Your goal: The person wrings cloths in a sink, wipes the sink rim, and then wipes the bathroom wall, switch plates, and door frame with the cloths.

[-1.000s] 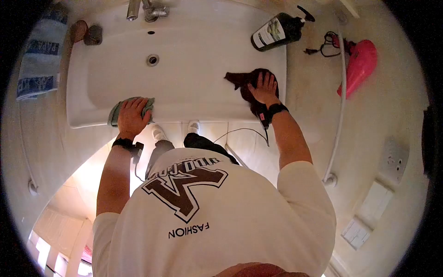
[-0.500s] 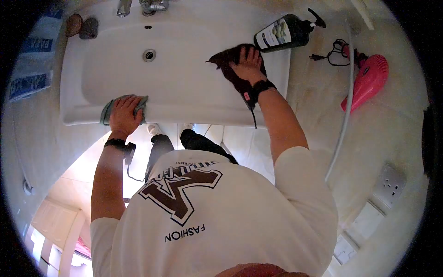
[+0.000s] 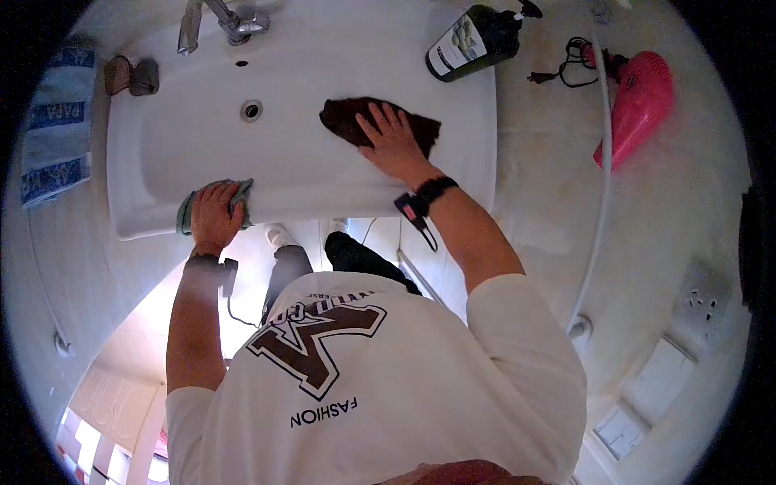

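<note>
My right hand (image 3: 396, 147) lies flat, fingers spread, on a dark brown cloth (image 3: 343, 119) inside the white washbasin (image 3: 194, 153). The cloth is spread over the right half of the basin floor, right of the drain (image 3: 251, 111). At the basin's front left rim, my left hand (image 3: 215, 214) is closed over a crumpled green cloth (image 3: 185, 217). Its fingers bend over the cloth, and the palm side is hidden. Each wrist wears a black band with a small device on a cable.
A dark pump bottle (image 3: 477, 44) stands on the basin's right rim. Beyond it are a pink hair dryer (image 3: 644, 101) and a grey hose (image 3: 605, 194). A metal faucet (image 3: 242, 28) is at the back. Two small brownish objects (image 3: 131, 77) sit back left, near a blue-and-white towel (image 3: 58, 121).
My right hand has slid the brown cloth leftward and toward me, away from the pump bottle. My left hand stays on the green cloth. The camera view has shifted slightly.
</note>
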The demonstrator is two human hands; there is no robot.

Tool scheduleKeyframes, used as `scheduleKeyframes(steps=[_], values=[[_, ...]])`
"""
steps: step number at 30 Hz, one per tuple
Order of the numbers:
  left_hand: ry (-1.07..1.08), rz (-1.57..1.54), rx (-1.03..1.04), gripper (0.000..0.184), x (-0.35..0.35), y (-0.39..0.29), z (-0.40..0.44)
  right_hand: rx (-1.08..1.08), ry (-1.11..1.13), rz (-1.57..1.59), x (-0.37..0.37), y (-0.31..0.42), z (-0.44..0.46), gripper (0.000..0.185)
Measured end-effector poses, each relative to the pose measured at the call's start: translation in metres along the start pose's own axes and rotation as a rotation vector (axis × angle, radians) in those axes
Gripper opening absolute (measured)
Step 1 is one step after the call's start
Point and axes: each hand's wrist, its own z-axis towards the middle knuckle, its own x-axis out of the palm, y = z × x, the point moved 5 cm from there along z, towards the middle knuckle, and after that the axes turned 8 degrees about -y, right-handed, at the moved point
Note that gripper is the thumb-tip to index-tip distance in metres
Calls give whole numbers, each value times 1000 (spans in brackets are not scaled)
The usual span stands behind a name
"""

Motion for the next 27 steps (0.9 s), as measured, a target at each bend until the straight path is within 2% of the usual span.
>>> scheduleKeyframes(steps=[5,7,9,11,12,14,15,17,18,19,21,23,25,26,27], values=[[11,-38,-66,39,-7,0,1,64,15,-60,-19,-44,-64,48],[19,-29,-49,38,-9,-4,1,182,-61,-30,-33,-73,-94,37],[23,-12,-53,37,-12,-6,3,483,-191,115,-58,-104,-116,31],[-5,-9,-25,37,-3,0,-2,761,-356,83,-122,-101,-121,28],[-30,-2,3,37,2,2,-3,769,-354,76,-137,-105,-123,28],[8,-38,-14,38,4,5,-3,902,-747,268,-164,-115,-146,28],[38,-67,-41,39,5,6,-3,912,-745,264,-164,-116,-147,28],[9,-34,-23,39,5,4,-4,933,-638,264,-155,-126,-136,36],[-26,0,-9,39,4,3,-4,738,-439,54,-135,-130,-128,48],[-23,2,-8,39,4,3,-4,741,-438,56,-124,-130,-129,48],[-23,10,-5,39,5,5,-5,397,81,-460,-83,-114,-117,59],[-29,21,14,39,6,5,-4,373,86,-364,-75,-134,-101,60],[-26,29,20,40,5,5,-8,277,270,-635,-70,-150,-79,58],[-22,36,21,39,7,6,-7,271,87,-477,-71,-159,-71,55],[-19,44,23,39,8,5,-6,265,92,-470,-64,-174,-63,55]])
